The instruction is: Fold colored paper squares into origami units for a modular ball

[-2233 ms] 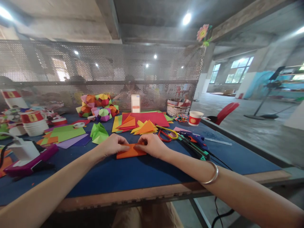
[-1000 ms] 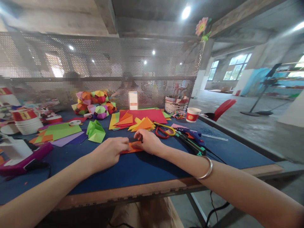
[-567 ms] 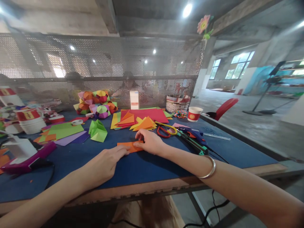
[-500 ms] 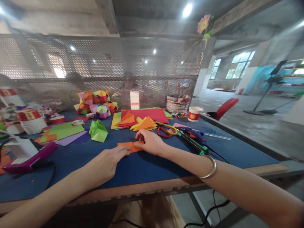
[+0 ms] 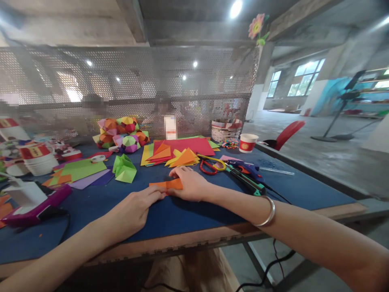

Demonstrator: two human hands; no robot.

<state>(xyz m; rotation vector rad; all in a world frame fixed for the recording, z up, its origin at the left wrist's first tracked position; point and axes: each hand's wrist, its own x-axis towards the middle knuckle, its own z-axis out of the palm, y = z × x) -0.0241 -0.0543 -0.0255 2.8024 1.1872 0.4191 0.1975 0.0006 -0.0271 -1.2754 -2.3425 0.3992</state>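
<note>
A small folded strip of orange paper [image 5: 158, 185] lies on the blue tabletop in front of me. My left hand [image 5: 141, 205] has its fingertips together on the strip's near edge around the middle. At the strip's right part, my right hand [image 5: 194, 184] pinches it, thumb on the near side and curled fingers behind. That right part is bent up a little. A folded green paper piece [image 5: 124, 168] stands beyond my left hand. Behind my right hand lie folded orange and yellow pieces [image 5: 183, 157] on a stack of coloured sheets [image 5: 194, 147].
Scissors [image 5: 209, 165], a cutter [image 5: 244, 180] and a glue gun [image 5: 252, 170] lie to the right, with a paper cup [image 5: 248, 142] and woven basket [image 5: 226, 129] behind. Left are a purple power strip [image 5: 38, 207], stacked cups [image 5: 38, 158] and paper balls [image 5: 123, 134].
My right thumb has moved from on top of the orange paper to its near edge, and the paper's right part now bends upward. My left hand stays nearly in place.
</note>
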